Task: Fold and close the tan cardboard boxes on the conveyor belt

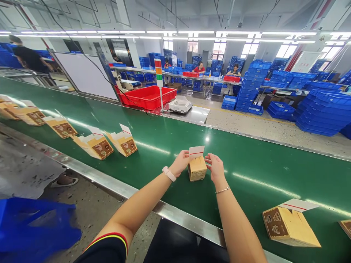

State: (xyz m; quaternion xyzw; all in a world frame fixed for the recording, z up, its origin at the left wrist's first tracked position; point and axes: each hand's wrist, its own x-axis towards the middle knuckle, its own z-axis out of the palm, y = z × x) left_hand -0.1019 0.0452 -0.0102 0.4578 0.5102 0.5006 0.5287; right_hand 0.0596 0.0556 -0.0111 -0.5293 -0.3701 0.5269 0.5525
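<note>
Centre: box on belt, flap up | left hand: at flap's left edge, apparently steadying; grip unclear | right hand: fingers parted beside box, seemingly to guide it

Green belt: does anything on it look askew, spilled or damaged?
Nothing on the green belt looks spilled or clearly damaged; its bright streaks look like reflections. Mildly odd: the fully visible box at right sits turned at a different angle from the small box between the left hand and right hand.
</note>
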